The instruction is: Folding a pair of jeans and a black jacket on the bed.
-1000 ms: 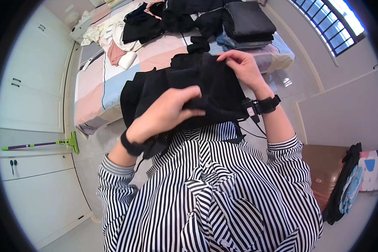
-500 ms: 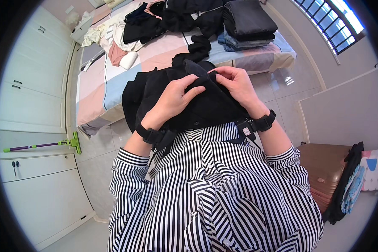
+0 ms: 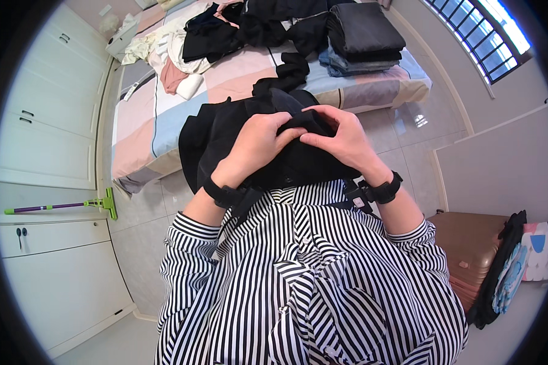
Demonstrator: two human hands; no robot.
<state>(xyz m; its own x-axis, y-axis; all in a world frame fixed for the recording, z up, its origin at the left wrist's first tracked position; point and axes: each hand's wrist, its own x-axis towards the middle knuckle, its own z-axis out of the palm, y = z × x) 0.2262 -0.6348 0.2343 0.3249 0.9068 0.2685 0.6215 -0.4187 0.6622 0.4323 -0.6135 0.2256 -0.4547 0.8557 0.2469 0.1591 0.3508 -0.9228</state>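
Note:
A black garment [image 3: 225, 134] lies bunched in front of my striped shirt, its far folds against the bed's near edge. One small round button shows low on the cloth. My left hand [image 3: 263, 141] grips the garment near its upper middle, thumb stretched toward the right. Close beside it, my right hand [image 3: 342, 139] pinches a raised fold of the same cloth between thumb and fingers. The fingertips of both hands are partly hidden in the dark folds. I cannot make out which kind of garment it is.
Ahead stands a bed [image 3: 164, 125] with a checked pastel sheet. On it lie a stack of folded dark trousers and jeans [image 3: 365, 36], black clothes [image 3: 213, 39] and white clothes [image 3: 176, 52]. A green-and-purple mop [image 3: 61, 207] is at left, a brown suitcase [image 3: 469, 243] at right.
My right hand has shifted its hold, its thumb now lower and nearer the left thumb. The fold between my hands has opened wider. Both hands remain on the garment.

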